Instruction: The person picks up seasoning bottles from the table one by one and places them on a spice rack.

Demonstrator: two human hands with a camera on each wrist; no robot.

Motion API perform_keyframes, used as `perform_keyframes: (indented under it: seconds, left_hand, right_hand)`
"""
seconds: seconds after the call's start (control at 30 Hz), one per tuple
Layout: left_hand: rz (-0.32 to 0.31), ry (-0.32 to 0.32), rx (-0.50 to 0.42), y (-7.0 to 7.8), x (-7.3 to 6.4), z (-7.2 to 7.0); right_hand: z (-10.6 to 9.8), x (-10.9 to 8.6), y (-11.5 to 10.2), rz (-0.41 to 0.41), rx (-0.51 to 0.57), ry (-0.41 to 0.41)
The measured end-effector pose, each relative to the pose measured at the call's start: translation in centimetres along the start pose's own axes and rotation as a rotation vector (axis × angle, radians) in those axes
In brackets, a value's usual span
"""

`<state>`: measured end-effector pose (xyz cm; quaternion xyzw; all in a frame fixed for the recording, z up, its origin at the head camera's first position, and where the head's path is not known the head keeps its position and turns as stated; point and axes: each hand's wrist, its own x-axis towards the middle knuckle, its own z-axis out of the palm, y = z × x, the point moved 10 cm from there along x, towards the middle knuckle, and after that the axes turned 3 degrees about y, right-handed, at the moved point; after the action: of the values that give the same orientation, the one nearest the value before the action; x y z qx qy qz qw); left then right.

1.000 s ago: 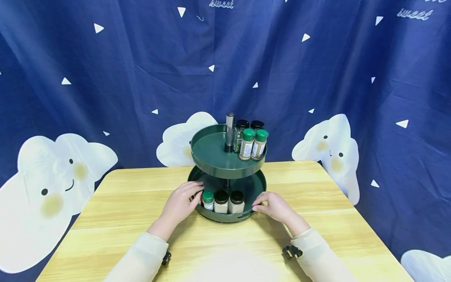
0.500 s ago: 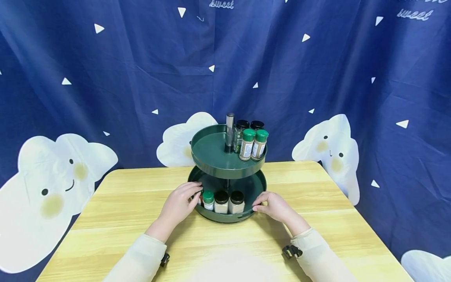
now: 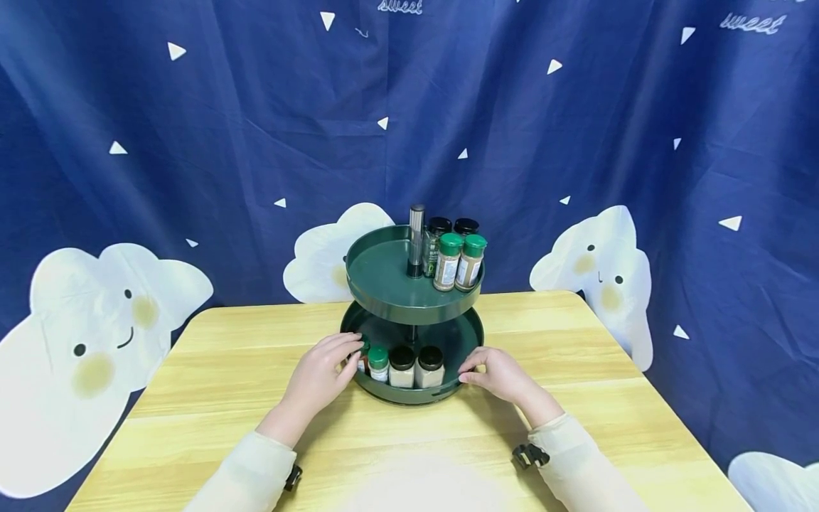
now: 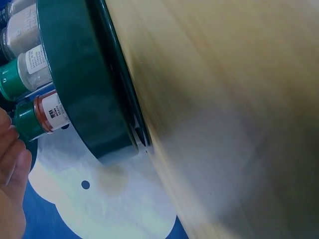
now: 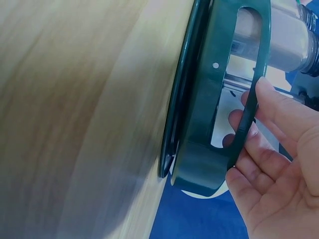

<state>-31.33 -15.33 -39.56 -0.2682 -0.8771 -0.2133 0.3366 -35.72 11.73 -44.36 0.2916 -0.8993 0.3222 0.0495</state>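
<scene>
A dark green two-tier turntable rack (image 3: pixel 416 313) stands on the table. In its lower tier (image 3: pixel 409 395) are a green-capped jar with reddish-brown contents (image 4: pixel 54 110), a second green-capped jar (image 3: pixel 379 364) and two black-lidded jars (image 3: pixel 402 368) of pale powder. My left hand (image 3: pixel 320 373) is beside the reddish-brown jar at the tier's left, fingers fairly straight near its cap; whether they touch it is unclear. At the right, my right hand (image 5: pixel 281 159) grips the lower tier's rim at a cut-out handle, thumb on the rim's edge and fingertips showing through the slot.
The upper tier (image 3: pixel 380 274) carries two green-capped jars (image 3: pixel 447 263) and two black-lidded ones behind, on its right side. A metal post (image 3: pixel 416 242) rises through its middle. Behind the wooden table (image 3: pixel 256 370) hangs a blue curtain (image 3: pixel 256 142) with cloud prints.
My left hand has drawn slightly left and back from the reddish-brown jar, so more of its green cap shows. The right hand and the rack have stayed put.
</scene>
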Motion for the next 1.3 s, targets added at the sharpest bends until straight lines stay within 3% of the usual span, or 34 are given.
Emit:
perform_keyframes:
  seconds: [0.73,1.3]
  left_hand:
    - [-0.004,0.048,0.035,0.1,-0.7,-1.9]
    - [-0.063,0.079,0.049,-1.3,-0.9,-3.5]
  right_hand:
    - [-0.8,-0.2,0.3,-0.004,-0.017,0.025]
    - [-2.6,-0.4,-0.6,0.026,0.02,0.069]
